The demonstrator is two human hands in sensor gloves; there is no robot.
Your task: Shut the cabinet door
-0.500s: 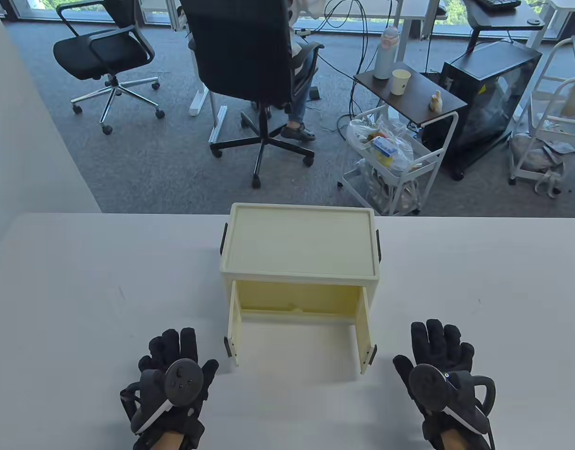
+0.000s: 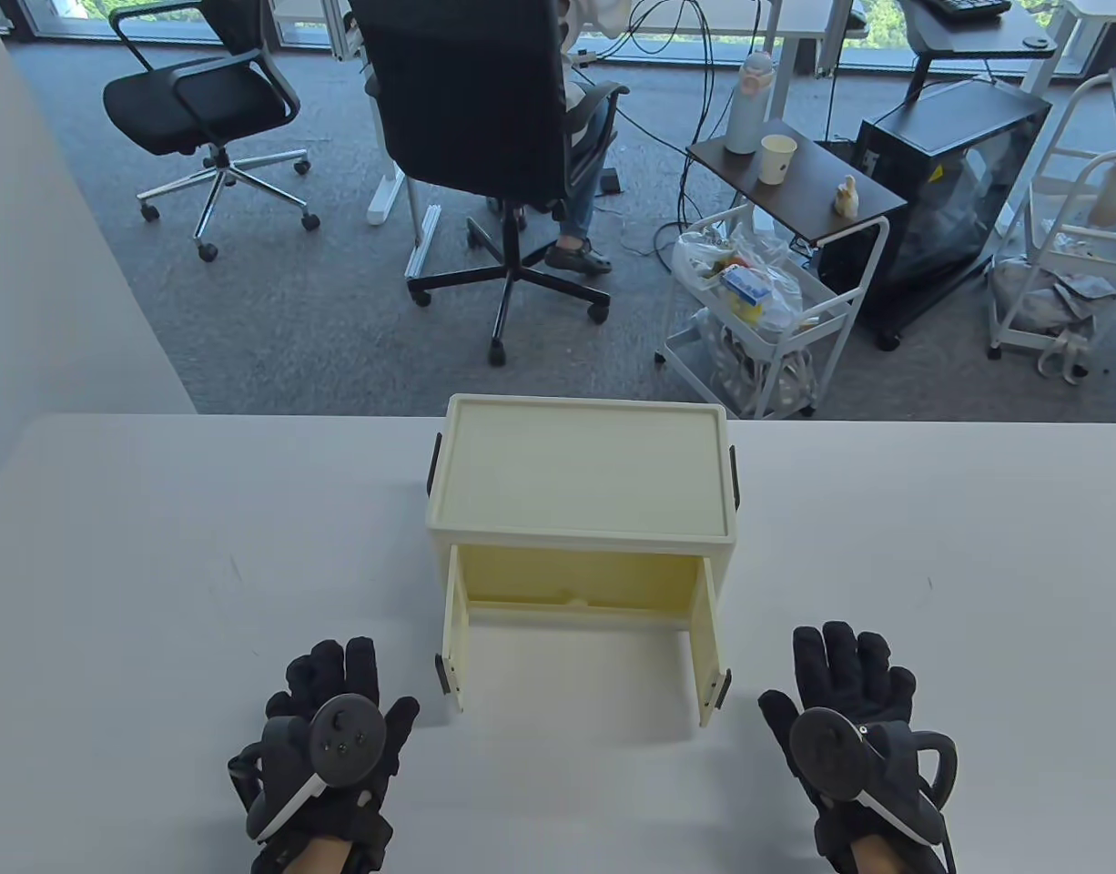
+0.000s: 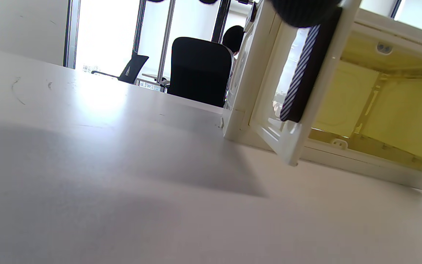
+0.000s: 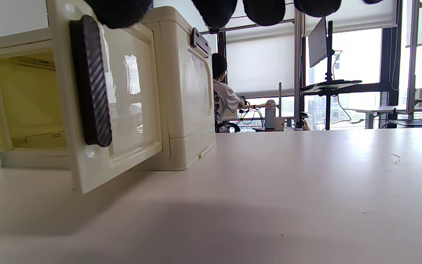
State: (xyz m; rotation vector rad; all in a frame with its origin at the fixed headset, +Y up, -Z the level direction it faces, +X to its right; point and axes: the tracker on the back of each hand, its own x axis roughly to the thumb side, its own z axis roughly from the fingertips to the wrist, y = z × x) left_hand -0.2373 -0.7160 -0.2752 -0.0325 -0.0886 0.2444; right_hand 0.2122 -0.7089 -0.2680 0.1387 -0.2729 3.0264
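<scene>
A cream plastic cabinet (image 2: 581, 473) stands mid-table with both front doors swung open toward me. The left door (image 2: 455, 637) and right door (image 2: 706, 642) each carry a black handle at the outer edge; the handles show close up in the left wrist view (image 3: 300, 77) and the right wrist view (image 4: 92, 84). The inside (image 2: 581, 578) looks empty. My left hand (image 2: 326, 719) rests flat on the table left of the left door, fingers spread, holding nothing. My right hand (image 2: 845, 706) rests flat to the right of the right door, also empty.
The white table (image 2: 157, 564) ends just behind the cabinet. Beyond it are office chairs (image 2: 471, 118), a white cart (image 2: 758, 300) and a seated person. A white wall panel (image 2: 39, 228) stands at the left.
Both hands have shifted very slightly toward me and to the left; the cabinet and its doors have not moved.
</scene>
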